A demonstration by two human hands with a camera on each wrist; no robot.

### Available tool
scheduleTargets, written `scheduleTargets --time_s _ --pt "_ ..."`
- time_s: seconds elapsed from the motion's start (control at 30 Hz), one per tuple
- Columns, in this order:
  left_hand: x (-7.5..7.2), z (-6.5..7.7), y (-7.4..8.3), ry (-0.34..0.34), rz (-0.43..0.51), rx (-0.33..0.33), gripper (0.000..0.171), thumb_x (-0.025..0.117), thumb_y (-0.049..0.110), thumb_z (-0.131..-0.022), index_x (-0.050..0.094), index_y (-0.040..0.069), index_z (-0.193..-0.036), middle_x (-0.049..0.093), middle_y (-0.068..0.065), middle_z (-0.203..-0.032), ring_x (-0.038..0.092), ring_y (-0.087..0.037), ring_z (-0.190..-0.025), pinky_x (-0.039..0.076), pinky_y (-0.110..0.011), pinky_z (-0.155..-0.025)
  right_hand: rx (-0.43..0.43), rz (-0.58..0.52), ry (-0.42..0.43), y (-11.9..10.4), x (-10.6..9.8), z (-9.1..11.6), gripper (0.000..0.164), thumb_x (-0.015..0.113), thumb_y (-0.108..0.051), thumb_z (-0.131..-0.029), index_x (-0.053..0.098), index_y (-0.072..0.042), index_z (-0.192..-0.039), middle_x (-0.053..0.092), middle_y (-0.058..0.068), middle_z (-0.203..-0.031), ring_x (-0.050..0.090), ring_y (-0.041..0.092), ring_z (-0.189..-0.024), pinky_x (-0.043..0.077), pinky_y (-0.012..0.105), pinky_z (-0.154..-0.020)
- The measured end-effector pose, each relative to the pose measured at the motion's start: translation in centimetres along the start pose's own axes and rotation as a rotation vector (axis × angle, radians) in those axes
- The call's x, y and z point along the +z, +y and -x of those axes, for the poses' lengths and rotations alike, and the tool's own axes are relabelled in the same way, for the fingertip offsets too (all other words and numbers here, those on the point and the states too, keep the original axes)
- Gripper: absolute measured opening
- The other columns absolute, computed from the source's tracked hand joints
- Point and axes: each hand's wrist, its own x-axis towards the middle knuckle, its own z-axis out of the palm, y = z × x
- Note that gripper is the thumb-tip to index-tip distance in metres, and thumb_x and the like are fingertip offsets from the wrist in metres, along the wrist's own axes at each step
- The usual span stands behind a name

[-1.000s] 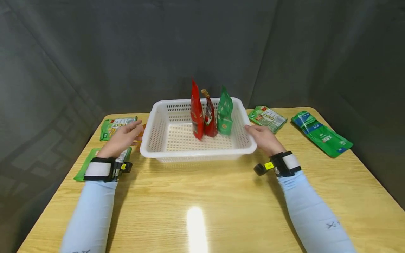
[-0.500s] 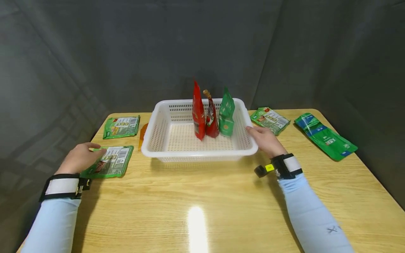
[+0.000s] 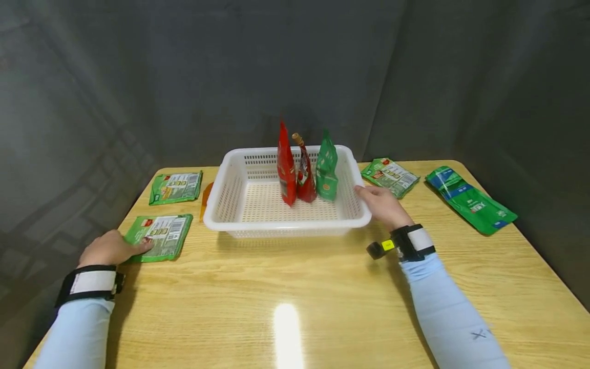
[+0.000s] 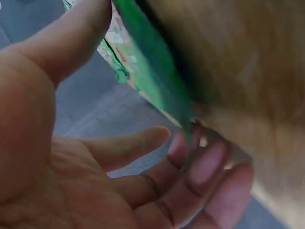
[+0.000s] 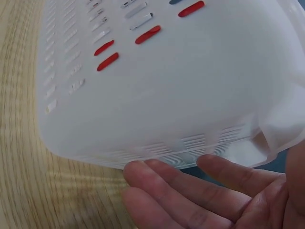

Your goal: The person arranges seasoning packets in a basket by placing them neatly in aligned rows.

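My left hand [image 3: 108,247] is at the left corner of a flat green food packet [image 3: 162,237] with a white barcode label. In the left wrist view, the thumb lies on the packet [image 4: 155,76] and the curled fingers meet its corner beside the table edge. My right hand [image 3: 384,205] holds the right rim of a white plastic basket [image 3: 286,224]. The right wrist view shows its fingers against the outside of the basket's wall [image 5: 190,90], with the thumb up at the rim. Inside the basket stand a tall red pouch [image 3: 287,171], a dark red spouted pouch [image 3: 306,177] and a green pouch [image 3: 327,171].
Another green packet [image 3: 175,187] lies at the back left, beside an orange item [image 3: 206,200] partly hidden by the basket. Beyond the basket's right side are a green packet [image 3: 391,177] and a long green-and-blue pouch [image 3: 470,200]. Dark curtains [image 3: 276,66] border the wooden table [image 3: 239,292].
My left hand has moved from the basket's left side, out left and toward me, and come down on the near green packet. The right hand stays at the basket's rim.
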Motion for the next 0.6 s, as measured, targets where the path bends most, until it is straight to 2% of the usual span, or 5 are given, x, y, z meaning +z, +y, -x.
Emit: scheduleTargets --time_s 0.13,0.27,0.43,0.5,0.6 --pt "0.6 -0.5 -0.6 0.025 0.096 0.022 0.102 0.071 0.063 -0.080 0.042 -0.028 -0.116 0.052 -0.035 -0.097 0.052 -0.041 -0.082 0.048 -0.048 -0.069 0.005 0.004 -0.003 0.0 0.0 -0.1 0.066 0.044 -0.050 -0.102 0.046 -0.001 -0.146 0.060 0.025 -0.128 0.062 0.030 -0.105 0.051 0.032 -0.079" --pt "0.7 -0.6 -0.6 0.091 0.236 0.040 0.088 0.075 0.048 -0.084 0.043 -0.026 -0.118 0.053 -0.029 -0.094 0.051 -0.037 -0.080 0.046 -0.041 -0.064 0.019 0.006 -0.001 0.0 0.0 -0.2 0.065 0.044 -0.050 -0.103 0.046 -0.001 -0.146 0.060 0.024 -0.128 0.062 0.030 -0.105 0.052 0.033 -0.080" --pt "0.3 0.2 0.3 0.242 0.442 0.092 0.059 0.072 0.035 -0.090 0.050 -0.016 -0.110 0.058 -0.019 -0.087 0.059 -0.026 -0.065 0.048 -0.035 -0.052 0.025 0.003 0.005 0.1 0.1 -0.4 0.064 0.044 -0.050 -0.103 0.046 -0.003 -0.146 0.061 0.022 -0.126 0.063 0.029 -0.103 0.052 0.033 -0.079" --pt "-0.1 0.5 1.0 0.305 0.534 0.106 0.055 0.071 0.033 -0.091 0.052 -0.014 -0.113 0.058 -0.019 -0.091 0.061 -0.019 -0.059 0.052 -0.033 -0.051 0.022 0.000 0.005 0.2 0.1 -0.4 0.064 0.044 -0.049 -0.103 0.046 -0.002 -0.146 0.061 0.023 -0.126 0.063 0.029 -0.102 0.052 0.033 -0.079" --pt "-0.7 1.2 2.4 0.398 0.602 0.109 0.054 0.070 0.032 -0.091 0.055 -0.011 -0.119 0.057 -0.020 -0.098 0.057 -0.010 -0.058 0.052 -0.029 -0.048 0.027 0.002 0.007 0.2 0.1 -0.4 0.064 0.044 -0.049 -0.103 0.046 -0.003 -0.146 0.062 0.022 -0.126 0.063 0.028 -0.102 0.052 0.033 -0.079"
